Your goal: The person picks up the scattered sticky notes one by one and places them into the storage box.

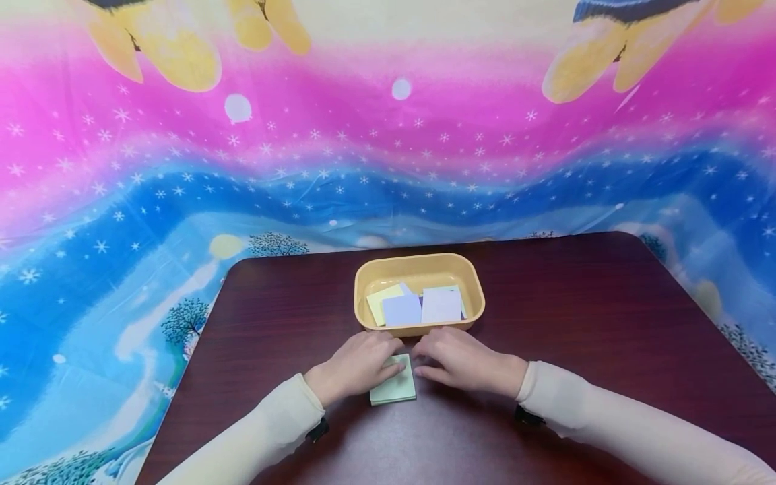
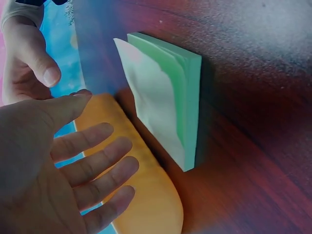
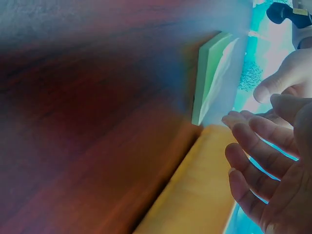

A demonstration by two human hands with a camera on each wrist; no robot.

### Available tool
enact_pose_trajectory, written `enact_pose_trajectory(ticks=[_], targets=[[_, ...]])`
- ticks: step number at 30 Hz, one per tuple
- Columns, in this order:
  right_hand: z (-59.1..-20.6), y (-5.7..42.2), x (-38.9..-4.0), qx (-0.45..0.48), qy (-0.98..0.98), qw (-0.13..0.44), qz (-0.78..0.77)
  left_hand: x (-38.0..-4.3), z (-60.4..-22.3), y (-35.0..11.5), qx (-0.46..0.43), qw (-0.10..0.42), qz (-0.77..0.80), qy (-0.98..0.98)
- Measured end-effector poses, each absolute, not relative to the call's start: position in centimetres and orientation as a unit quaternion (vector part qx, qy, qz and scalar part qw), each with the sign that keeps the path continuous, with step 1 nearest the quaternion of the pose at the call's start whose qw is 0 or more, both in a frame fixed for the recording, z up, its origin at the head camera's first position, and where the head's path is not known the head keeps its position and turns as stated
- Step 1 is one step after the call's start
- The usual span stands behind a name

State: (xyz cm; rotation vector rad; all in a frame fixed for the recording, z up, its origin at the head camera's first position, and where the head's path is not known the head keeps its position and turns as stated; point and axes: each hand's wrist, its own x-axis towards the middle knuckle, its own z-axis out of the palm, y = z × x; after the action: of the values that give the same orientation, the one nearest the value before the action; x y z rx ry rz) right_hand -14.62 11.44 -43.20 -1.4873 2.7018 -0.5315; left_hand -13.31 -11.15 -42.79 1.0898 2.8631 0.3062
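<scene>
On the table in front of the box lies a pale green pad of sticky notes [image 1: 394,391]. Its top sheet is paler and curls up from the pad [image 2: 151,97] in the left wrist view. My left hand [image 1: 362,362] hovers over the pad's far left part, overlapping it in the head view; its fingers [image 2: 105,168] are spread and hold nothing. To the right of the pad is my right hand [image 1: 461,364], its fingers [image 3: 258,146] loosely bent with nothing between them. Both hands are close to the near wall of a yellow plastic box [image 1: 418,330].
Inside the box lie several loose paper squares: a yellow one [image 1: 377,304], a lilac one [image 1: 401,311] and a whitish one [image 1: 441,306] among them. The dark reddish wooden table [image 1: 576,303] ends at a patterned cloth backdrop [image 1: 388,148].
</scene>
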Motion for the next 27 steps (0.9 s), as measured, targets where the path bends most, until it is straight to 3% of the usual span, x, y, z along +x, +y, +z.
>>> enact_pose_trajectory(ticks=[10,27], targets=[[-44.4,11.2,-14.4,-0.481,0.862,0.014,-0.162,-13.0,-43.3,-11.4,0.339,0.027,0.067,0.938],[-45.2,10.9,-14.1,-0.484,0.862,0.021,-0.151,-12.5,-44.3,-11.7,0.306,0.063,0.012,0.950]])
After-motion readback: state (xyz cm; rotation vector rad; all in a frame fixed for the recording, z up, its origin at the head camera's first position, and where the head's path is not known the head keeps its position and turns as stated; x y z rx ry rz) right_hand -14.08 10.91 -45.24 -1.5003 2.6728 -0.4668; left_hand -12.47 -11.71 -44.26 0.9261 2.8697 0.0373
